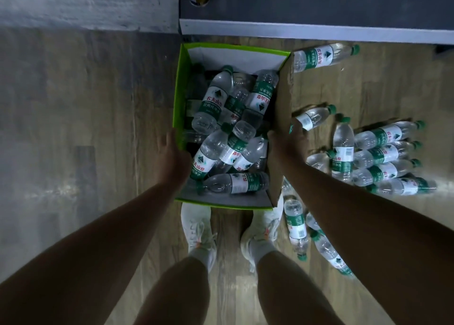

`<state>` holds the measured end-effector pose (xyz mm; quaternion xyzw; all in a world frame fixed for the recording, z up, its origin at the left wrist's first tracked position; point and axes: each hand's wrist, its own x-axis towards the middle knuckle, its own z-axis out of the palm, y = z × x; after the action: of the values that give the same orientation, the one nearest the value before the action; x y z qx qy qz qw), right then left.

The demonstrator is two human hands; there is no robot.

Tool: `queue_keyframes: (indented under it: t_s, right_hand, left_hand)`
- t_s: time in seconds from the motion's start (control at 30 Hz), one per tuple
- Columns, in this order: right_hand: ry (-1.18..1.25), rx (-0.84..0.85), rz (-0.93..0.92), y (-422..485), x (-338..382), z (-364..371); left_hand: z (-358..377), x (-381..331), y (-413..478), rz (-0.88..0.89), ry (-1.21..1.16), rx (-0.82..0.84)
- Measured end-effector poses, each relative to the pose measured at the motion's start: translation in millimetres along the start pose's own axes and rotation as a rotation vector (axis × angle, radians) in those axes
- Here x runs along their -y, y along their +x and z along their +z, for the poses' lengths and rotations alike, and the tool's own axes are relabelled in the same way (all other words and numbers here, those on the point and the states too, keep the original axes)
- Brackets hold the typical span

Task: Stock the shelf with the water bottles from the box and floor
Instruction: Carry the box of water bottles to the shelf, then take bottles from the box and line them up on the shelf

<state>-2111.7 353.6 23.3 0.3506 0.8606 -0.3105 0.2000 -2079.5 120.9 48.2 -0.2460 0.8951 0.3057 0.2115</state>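
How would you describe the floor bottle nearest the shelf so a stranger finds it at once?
Find the shelf's pale edge, then the green box below it. Right of the box's far corner lies one bottle, alone, green cap pointing right; the other floor bottles huddle farther from the shelf.

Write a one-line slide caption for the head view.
Left hand and right hand grip a green box of water bottles; more litter the floor.

Bare floor is stretching left of the box; its raised flap is walling off the right, where loose bottles are crowding the floor.
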Motion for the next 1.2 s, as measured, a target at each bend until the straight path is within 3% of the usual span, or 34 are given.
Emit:
queue_keyframes:
  t_s: [0.27,0.6,1.0,1.2]
  right_hand:
    - [0.080,0.168,0.004,-25.7,15.2,9.6]
    - [0.134,0.201,0.031,-29.8,33.5,42.3]
    - [0.114,0.160,0.018,-28.6,38.5,80.3]
    - [0.086,0.238,0.092,-36.5,51.3,100.9]
  left_hand:
    - [-2.4,8.5,-10.9,-0.002,-0.042,0.075]
    - [20.8,23.7,-0.7,0.049,-0.059,0.207]
    - [45.5,36.7,10.6,0.021,-0.063,0.180]
    - [49.9,44.6,13.2,0.002,-0.074,0.194]
